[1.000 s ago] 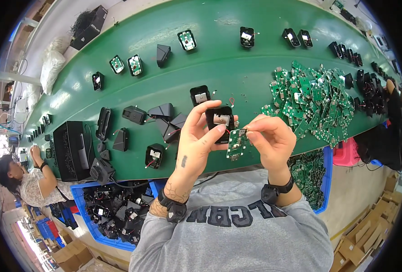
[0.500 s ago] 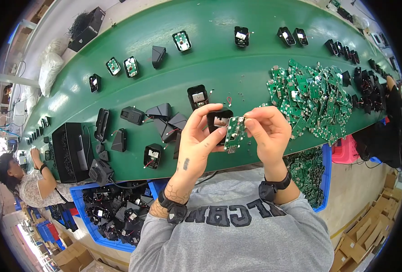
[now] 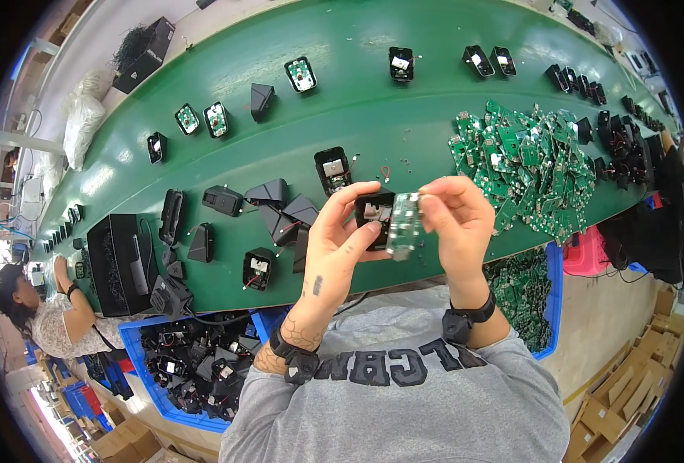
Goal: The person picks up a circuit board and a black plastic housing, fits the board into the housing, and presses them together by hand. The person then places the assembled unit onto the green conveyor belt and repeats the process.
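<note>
My left hand [image 3: 342, 233] is wrapped round a black plastic housing [image 3: 371, 202], its open side facing up, with a pale part inside. Between the thumb and fingers of my right hand [image 3: 459, 216] is a green circuit board [image 3: 405, 225], pinched at its upper right edge and slightly blurred. The board hangs upright just right of the housing and hides part of it. Beyond my left hand, another open black housing [image 3: 333, 170] lies on the table beside a small red wire loop [image 3: 386, 173].
Loose circuit boards [image 3: 523, 170] form a big heap on the green table [image 3: 226, 162] at the right. Several black housings [image 3: 269, 202] lie to the left. Blue bins [image 3: 135, 347] stand below the table edge. At far left a person [image 3: 57, 316] sits working.
The circuit board has moved slightly right, away from the housing, uncovering more of its inside. My left hand still grips the housing. The view has shifted a little.
</note>
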`<act>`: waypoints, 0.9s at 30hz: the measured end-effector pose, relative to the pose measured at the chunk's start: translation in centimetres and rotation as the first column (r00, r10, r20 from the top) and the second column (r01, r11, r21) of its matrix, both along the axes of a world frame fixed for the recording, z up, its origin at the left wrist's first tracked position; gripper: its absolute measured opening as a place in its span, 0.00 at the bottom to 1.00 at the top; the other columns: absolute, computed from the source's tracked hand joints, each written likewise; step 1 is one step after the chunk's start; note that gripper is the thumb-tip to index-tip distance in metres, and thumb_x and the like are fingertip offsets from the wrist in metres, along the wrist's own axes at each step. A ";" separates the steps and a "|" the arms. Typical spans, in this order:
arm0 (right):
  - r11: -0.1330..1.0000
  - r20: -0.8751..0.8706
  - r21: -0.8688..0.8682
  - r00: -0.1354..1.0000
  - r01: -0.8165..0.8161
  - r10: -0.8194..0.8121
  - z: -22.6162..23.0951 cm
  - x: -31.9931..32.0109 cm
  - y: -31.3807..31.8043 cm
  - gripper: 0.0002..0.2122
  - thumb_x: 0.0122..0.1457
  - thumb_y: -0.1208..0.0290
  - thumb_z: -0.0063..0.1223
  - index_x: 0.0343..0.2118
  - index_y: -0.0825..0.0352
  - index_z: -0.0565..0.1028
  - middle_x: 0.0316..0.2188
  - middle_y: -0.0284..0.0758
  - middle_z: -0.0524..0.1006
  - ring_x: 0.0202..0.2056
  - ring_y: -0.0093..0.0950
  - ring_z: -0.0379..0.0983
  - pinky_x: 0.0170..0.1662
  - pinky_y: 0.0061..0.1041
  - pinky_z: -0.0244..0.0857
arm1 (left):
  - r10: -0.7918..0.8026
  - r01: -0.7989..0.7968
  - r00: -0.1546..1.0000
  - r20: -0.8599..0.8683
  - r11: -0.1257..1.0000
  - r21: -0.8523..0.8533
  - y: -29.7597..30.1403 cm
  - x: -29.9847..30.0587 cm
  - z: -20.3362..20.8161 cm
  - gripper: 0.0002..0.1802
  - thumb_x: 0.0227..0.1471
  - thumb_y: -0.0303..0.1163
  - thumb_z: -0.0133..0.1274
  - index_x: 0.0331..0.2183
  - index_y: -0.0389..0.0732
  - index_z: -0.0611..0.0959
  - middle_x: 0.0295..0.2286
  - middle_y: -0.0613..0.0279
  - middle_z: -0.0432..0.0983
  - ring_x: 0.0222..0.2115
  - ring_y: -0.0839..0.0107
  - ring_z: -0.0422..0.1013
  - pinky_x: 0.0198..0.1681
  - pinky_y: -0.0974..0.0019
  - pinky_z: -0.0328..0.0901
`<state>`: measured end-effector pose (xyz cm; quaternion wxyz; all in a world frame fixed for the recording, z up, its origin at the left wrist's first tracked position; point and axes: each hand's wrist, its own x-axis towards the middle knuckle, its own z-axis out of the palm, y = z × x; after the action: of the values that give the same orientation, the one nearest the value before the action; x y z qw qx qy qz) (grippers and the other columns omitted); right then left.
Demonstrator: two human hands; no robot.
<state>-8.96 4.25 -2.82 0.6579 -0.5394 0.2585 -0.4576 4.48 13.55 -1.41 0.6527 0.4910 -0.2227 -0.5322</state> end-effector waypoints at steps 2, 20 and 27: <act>0.992 0.154 0.121 0.988 0.015 -0.034 -1.0 -0.8 -0.7 0.05 0.58 0.77 0.54 0.36 0.70 0.72 0.30 0.32 0.76 0.27 0.17 0.72 0.29 0.15 0.65 | -0.005 0.006 0.997 -0.079 1.000 0.016 -0.1 0.0 0.1 0.25 0.52 0.20 0.44 0.53 0.41 0.68 0.44 0.57 0.71 0.43 0.67 0.72 0.36 0.57 0.78; 0.995 -0.031 -0.059 0.996 0.077 -0.079 0.6 0.2 0.5 0.04 0.55 0.81 0.56 0.34 0.70 0.75 0.27 0.31 0.77 0.24 0.17 0.71 0.27 0.14 0.63 | -0.044 0.043 0.998 -0.048 0.999 -0.014 0.0 -0.2 0.3 0.20 0.54 0.21 0.47 0.50 0.41 0.72 0.45 0.62 0.67 0.43 0.74 0.71 0.37 0.65 0.76; 0.752 -0.222 -0.657 0.941 0.050 -0.256 0.4 0.6 0.1 0.08 0.47 0.85 0.60 0.32 0.69 0.77 0.25 0.34 0.77 0.22 0.21 0.68 0.26 0.18 0.61 | -0.071 0.053 0.979 -0.191 0.994 -0.097 0.2 0.4 -0.3 0.30 0.48 0.21 0.47 0.55 0.38 0.65 0.44 0.54 0.70 0.45 0.65 0.71 0.42 0.54 0.75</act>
<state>-8.38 4.30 -2.43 0.3467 -0.7708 0.2260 -0.4844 4.87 13.73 -1.67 0.6762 0.3991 -0.1971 -0.5870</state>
